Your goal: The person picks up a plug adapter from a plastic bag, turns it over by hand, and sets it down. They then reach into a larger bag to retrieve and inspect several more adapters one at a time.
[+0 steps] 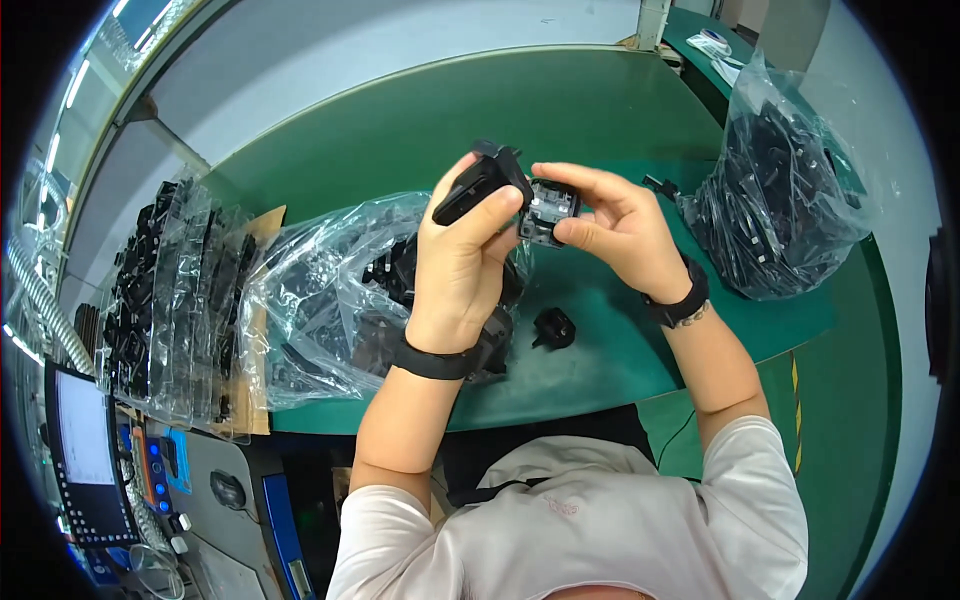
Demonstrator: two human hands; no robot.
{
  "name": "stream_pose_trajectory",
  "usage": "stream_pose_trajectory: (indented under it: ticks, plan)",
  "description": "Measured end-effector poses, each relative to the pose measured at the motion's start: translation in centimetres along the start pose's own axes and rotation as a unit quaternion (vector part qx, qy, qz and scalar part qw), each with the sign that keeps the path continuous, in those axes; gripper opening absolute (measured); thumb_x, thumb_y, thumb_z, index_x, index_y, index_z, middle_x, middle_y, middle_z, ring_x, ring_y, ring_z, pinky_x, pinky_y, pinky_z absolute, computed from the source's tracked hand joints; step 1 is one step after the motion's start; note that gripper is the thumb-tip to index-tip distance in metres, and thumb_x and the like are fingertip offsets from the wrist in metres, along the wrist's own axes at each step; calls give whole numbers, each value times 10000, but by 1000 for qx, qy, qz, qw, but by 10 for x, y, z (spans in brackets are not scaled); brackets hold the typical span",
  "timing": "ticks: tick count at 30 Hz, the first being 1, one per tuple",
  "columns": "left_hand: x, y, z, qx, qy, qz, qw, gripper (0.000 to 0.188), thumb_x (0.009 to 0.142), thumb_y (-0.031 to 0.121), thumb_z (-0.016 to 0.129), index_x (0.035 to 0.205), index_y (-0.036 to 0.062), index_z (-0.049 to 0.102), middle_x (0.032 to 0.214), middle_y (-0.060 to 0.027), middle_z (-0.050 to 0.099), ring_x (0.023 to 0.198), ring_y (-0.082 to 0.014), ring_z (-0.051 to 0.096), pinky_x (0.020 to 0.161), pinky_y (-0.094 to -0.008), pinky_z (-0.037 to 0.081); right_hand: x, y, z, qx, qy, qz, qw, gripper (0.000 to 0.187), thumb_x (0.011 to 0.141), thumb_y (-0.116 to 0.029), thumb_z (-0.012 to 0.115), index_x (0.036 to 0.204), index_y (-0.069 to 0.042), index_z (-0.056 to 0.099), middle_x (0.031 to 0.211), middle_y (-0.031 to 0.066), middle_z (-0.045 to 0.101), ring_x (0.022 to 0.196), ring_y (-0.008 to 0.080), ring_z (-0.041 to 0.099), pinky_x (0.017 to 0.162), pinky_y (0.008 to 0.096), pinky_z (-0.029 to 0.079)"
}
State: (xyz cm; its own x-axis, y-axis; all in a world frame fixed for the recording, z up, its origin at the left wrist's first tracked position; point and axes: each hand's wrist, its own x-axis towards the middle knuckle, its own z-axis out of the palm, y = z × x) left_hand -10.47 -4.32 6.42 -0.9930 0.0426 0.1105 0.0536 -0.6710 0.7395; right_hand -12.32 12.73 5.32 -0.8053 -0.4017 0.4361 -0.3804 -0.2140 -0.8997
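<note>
Gripping black housing [476, 192] in left hand [462, 258], pinching grey-and-black piece [550, 208] in right hand [622, 228], beyond loose black part [554, 328]; apparently pairing 2, needing careful alignment

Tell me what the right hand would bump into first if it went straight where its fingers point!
Probably the black part held in the left hand, just past the clear-and-black piece the right hand grips; depth is hard to judge.

Workshop: green bench [620, 350], bagged black parts [770, 205], plastic trays [205, 300].
</note>
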Motion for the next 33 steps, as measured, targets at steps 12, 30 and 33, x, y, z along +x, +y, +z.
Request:
stream_pose_trajectory:
  ticks: [12, 30, 33]
  plan:
    - [-12, -13, -2, -69, 1, -28, 997, 509, 825, 12, 633, 1276, 42, 399, 1084, -69, 542, 995, -184, 578, 840, -371, 538, -13, 2, 4, -105, 87, -72, 988, 646, 734, -61, 751, 1306, 12, 459, 1190, 90, 538, 1081, 160, 521, 854, 281, 475]
    - [-19, -31, -3, 220, 36, 228, 948, 585, 688, -35, 762, 1183, -3, 452, 1078, -83, 535, 938, -142, 551, 833, -270, 462, -12, 7, 1, 49, 22, 64, 997, 695, 654, 192, 652, 1285, 5, 431, 1226, 101, 485, 1129, 205, 524, 876, 322, 496]
    - [-18, -23, 0, 78, 65, 171, 980, 555, 759, -33, 698, 1218, 14, 388, 1094, -102, 535, 958, -166, 568, 838, -297, 487, -12, 13, -3, 71, 22, -10, 997, 691, 639, 180, 678, 1257, -7, 431, 1260, 137, 484, 1188, 229, 486, 945, 349, 455]
